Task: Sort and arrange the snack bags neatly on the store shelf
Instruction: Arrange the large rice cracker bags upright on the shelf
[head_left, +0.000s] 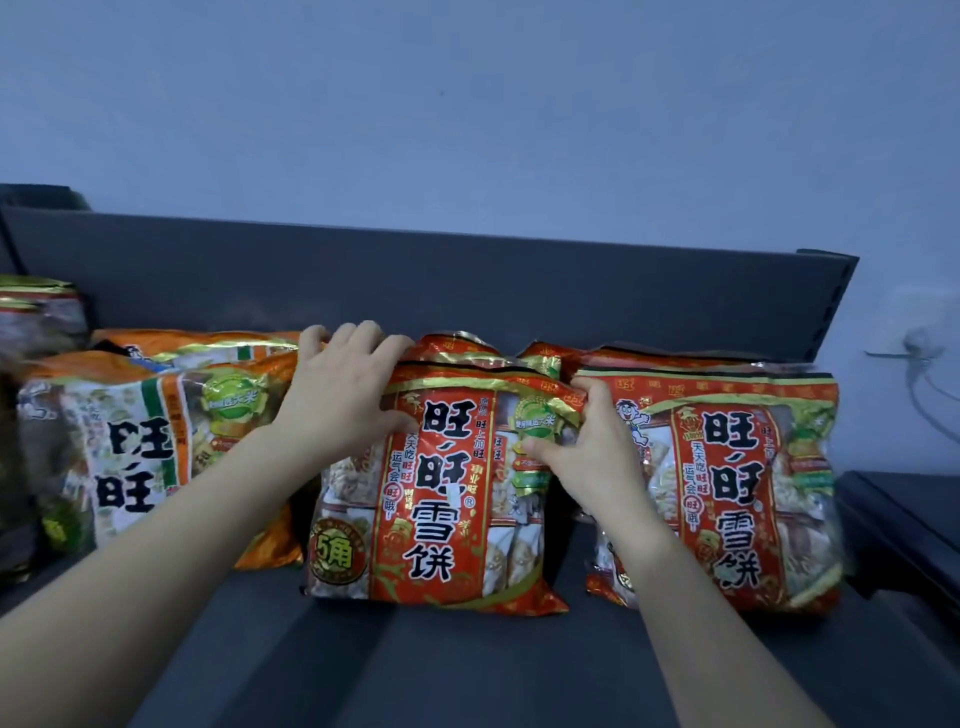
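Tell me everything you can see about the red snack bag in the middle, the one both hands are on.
The middle red snack bag is glossy plastic film, red with gold trim, large black Chinese characters and clear panels showing small white packets. It stands upright on the dark grey shelf, in front of a second red bag. The left hand grips its top left corner; the right hand pinches its upper right edge.
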